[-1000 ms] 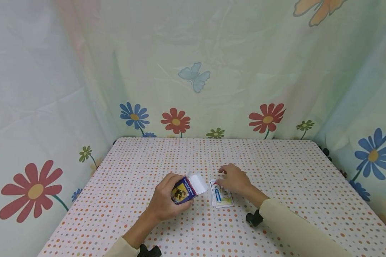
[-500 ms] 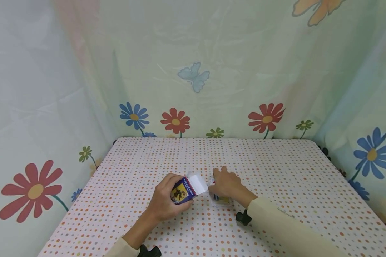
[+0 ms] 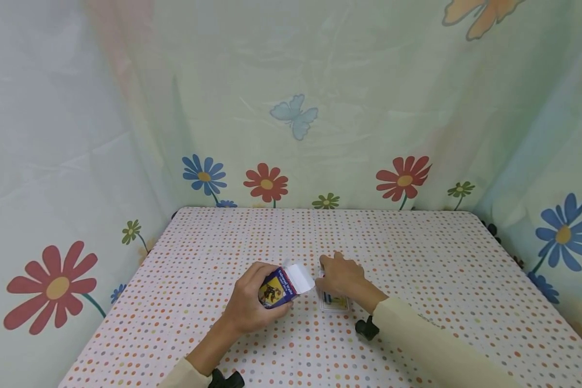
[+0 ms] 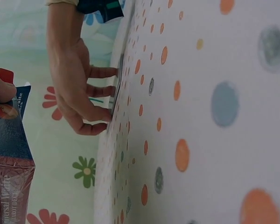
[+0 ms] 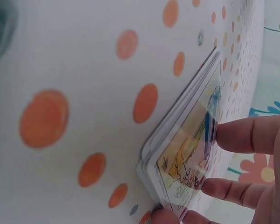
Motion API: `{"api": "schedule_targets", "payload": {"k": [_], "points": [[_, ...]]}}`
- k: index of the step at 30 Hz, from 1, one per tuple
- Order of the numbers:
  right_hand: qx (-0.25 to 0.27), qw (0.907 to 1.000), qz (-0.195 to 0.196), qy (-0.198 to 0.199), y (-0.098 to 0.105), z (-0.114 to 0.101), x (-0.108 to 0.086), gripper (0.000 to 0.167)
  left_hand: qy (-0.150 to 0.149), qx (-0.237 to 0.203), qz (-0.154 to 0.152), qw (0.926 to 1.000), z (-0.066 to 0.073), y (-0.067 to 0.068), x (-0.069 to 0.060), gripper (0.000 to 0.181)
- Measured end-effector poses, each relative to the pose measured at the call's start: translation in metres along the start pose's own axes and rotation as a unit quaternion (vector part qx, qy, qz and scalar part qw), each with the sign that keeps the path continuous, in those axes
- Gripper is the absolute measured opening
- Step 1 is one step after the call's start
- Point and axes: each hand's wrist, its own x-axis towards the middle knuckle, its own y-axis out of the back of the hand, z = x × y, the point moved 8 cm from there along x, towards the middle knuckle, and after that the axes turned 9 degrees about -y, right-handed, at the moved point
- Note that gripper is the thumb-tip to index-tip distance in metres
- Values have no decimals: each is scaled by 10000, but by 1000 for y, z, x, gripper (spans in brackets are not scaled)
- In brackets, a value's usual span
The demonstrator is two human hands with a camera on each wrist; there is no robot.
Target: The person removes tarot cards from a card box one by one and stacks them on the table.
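Note:
My left hand (image 3: 249, 302) grips a blue tarot card box (image 3: 275, 288), tilted, with its white end flap (image 3: 299, 278) folded out to the right. The box reads "Universal Waite" and shows a yellow picture. My right hand (image 3: 344, 277) is over a small stack of tarot cards (image 3: 334, 306), its bent fingers at the stack's edges. In the right wrist view the cards (image 5: 191, 154) lie face up on the table with their layers slightly uneven, and fingertips touch the sides. The left wrist view shows the right hand (image 4: 74, 93) from the side, fingertips down at the cards.
A white cloth with coloured dots covers the table (image 3: 174, 302). Curtains printed with flowers and a butterfly (image 3: 296, 116) hang at the back and both sides. A black camera mount (image 3: 367, 327) is strapped at the right wrist.
My right hand has moved left and down over the cards, covering more of them. Their edges look more even now. The left hand keeps the box in the same place.

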Motion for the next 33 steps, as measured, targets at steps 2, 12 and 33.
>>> {"api": "schedule_targets", "payload": {"k": [2, 12, 33], "points": [[-2, 10000, -12, -24, 0, 0, 0, 39, -8, -1, -4, 10000, 0, 0, 1, 68], [-12, 9995, -281, -125, -6, -3, -5, 87, -58, -22, 41, 10000, 1, 1, 2, 68], [-105, 9997, -217, -94, -6, -3, -10, 89, -67, 1, 53, 10000, 2, -1, 3, 68]]}}
